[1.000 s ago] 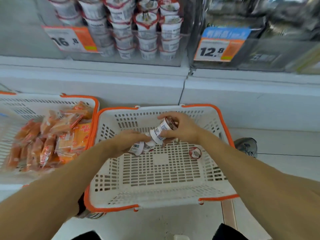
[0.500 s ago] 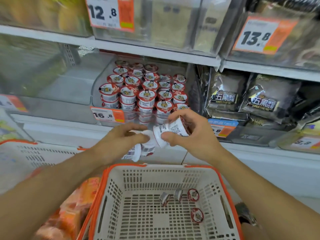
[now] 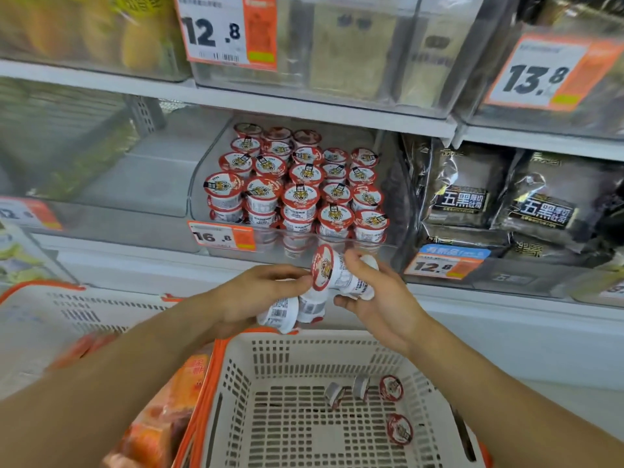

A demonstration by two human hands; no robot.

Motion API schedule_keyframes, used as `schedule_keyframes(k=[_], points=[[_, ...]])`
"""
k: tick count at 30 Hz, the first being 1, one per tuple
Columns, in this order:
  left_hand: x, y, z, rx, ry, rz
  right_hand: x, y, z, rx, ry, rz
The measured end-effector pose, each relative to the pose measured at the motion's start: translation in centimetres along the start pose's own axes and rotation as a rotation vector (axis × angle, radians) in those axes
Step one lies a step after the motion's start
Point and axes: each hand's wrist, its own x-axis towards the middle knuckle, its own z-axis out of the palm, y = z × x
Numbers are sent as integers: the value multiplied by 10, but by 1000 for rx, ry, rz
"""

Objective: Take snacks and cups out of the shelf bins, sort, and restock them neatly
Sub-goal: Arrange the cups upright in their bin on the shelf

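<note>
Right hand [image 3: 381, 295] grip holds sideways cup [image 3: 337, 275]; left hand [image 3: 250, 298] grip holds maybe two cups [image 3: 293, 309], above white basket [image 3: 236, 383], before shelf bin [image 3: 199, 184] full of cups.

1. Top shelf price tag [image 3: 225, 30] says 12.8, white with an orange side.
2. Upper right tag [image 3: 549, 71] reads 13.8.
3. The tag on the cup bin [image 3: 221, 235]: 16.8.
4. Black snack bags [image 3: 464, 197] show "五黑".
5. Blue-topped tag [image 3: 445, 264] below them: 12.8; its small print is too blurry to read.
</note>
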Motion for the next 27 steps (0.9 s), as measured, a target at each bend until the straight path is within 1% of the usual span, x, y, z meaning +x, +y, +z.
schedule_keyframes(k=[2,4,6,9,13,16,18,21,25,27], points=[[5,-3,0,-7,-41,-11,-2,5,1,6,-38,-2],[7,-4,2,4,-40,-6,-3,8,4,-5,-48,1],[8,-4,3,16,-19,-8,-5,7,8,-47,-24,-1],[11,-4,1,-52,-9,-4,-8,4,11,-175,41,-56],[14,-1,-3,59,51,74,-12,-1,6,-265,67,-130],[15,-3,-2,103,56,91,-14,-9,-3,-357,31,-200],[15,-4,0,123,63,92,-13,-14,-10,-513,-16,-275],[16,-5,4,122,78,67,-12,-18,-18,-817,-56,-394],[19,-8,5,199,64,-10,-16,-23,-20,-1048,-71,-392],[19,-8,5,244,66,-47,-18,-22,-18,-1191,-64,-420]])
